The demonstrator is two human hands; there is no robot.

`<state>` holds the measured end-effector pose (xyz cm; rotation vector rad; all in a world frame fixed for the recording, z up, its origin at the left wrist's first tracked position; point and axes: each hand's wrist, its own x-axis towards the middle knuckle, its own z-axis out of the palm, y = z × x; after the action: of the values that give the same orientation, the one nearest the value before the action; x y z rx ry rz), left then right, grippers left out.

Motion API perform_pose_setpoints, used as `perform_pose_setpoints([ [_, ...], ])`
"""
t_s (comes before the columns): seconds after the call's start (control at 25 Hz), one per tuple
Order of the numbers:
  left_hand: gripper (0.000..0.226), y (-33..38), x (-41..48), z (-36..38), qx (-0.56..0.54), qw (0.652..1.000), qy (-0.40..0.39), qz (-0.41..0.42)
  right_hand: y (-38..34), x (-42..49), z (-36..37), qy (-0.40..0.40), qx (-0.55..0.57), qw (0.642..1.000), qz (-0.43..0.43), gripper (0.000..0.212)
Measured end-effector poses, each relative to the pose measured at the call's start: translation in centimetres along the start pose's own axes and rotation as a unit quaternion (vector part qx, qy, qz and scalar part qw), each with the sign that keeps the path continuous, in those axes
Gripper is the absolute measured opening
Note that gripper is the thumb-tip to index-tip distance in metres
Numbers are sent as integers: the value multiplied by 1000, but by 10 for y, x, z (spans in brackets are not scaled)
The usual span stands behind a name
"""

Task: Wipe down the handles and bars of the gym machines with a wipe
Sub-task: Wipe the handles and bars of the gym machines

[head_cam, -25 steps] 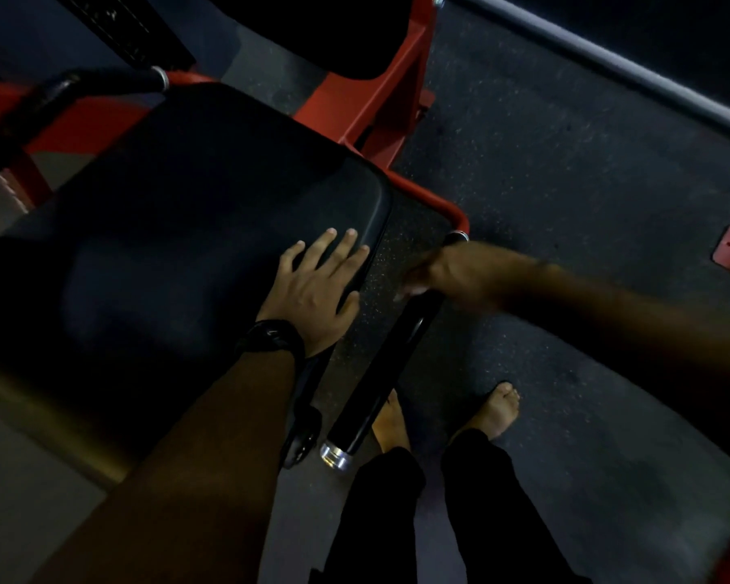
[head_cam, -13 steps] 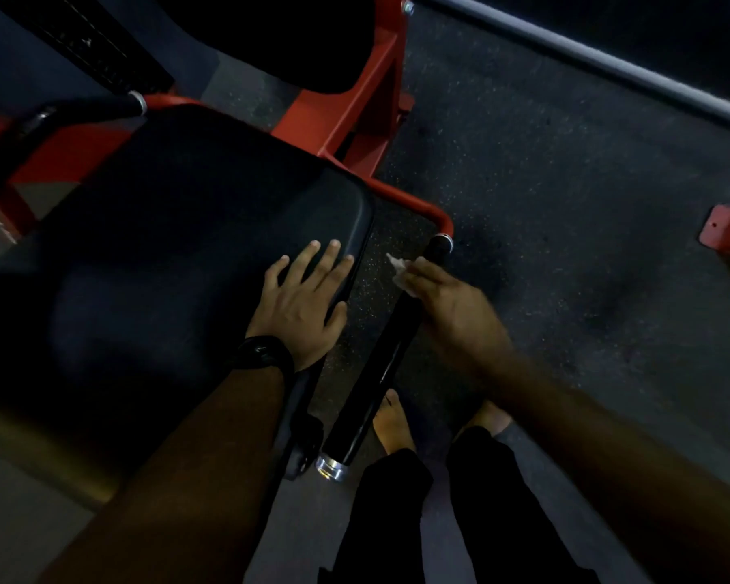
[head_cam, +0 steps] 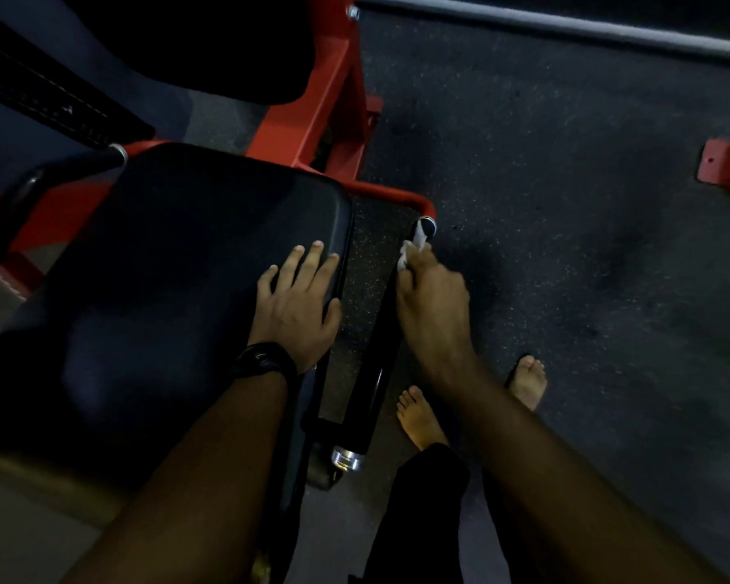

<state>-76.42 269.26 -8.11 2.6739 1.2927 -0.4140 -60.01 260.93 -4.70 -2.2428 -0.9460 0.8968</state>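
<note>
To the left, the black padded seat bears the left hand, palm flat and fingers spread, a black wristwatch at the wrist. It has not shifted over the last second and looks to me like a brace. Just right of the seat runs the black cylindrical handle bar, with a chrome cap at its near end. The right hand, a blur crossing the bar's far end a second ago, has now settled over the bar. Its fingers are curled and pinch the crumpled white wipe against the far tip, just short of the bend in the red steel frame. I'd judge that a wiping stroke is starting here, with the bar's near length yet to be covered.
</note>
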Motion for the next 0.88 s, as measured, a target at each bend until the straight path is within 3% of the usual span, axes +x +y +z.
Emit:
perform_pose_setpoints([
  [0.16, 65, -2, 2, -4, 6, 1000, -18, 10, 5, -23, 11, 21, 140, 989, 40, 42],
  [0.4, 74, 1, 21, -7, -7, 999, -44, -3, 8, -37, 25, 38, 326, 933, 149, 31],
  [0.56, 71, 2, 20, -6, -16, 999, -39, -4, 10, -20, 16, 21, 507, 821, 261, 38],
  [0.68, 71, 2, 22, -7, -17, 999, -36, 10, 5, -32, 15, -29, 571, 773, 275, 31],
  [0.76, 70, 2, 21, -5, -19, 999, -39, 19, 10, -14, 12, -14, 596, 741, 311, 29],
  [0.88, 70, 2, 22, -5, -23, 999, -38, 18, 2, -7, 8, 1, 569, 757, 321, 31],
])
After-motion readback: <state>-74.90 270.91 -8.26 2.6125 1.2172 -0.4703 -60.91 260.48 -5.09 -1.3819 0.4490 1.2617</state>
